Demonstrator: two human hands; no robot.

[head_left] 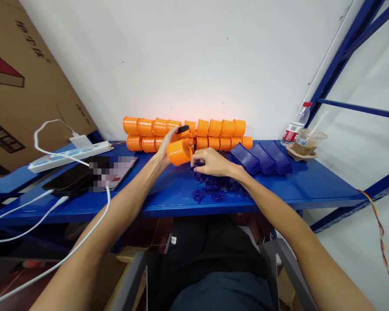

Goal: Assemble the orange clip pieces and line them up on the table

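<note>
My left hand (pixel 167 147) is closed around an orange plastic cup (pixel 179 153), tilted on its side above the blue table. A small black piece (pixel 183 128) shows at its upper fingertips; I cannot tell whether the hand grips it. My right hand (pixel 210 161) is just right of the cup, fingers curled together over a pile of small dark blue plastic pieces (pixel 214 185). Its fingertips meet at a dark blue piece (pixel 198 165), partly hidden by the fingers. Behind both hands, orange cups (pixel 145 127) lie sideways in two stacked rows along the wall.
Stacks of dark blue flat panels (pixel 262 158) lie to the right. Beyond them are a water bottle (pixel 296 125) and a drink cup (pixel 306 141) in a carton holder. Phones (pixel 71 175), a power strip (pixel 71 154) and white cables (pixel 84 239) occupy the left side.
</note>
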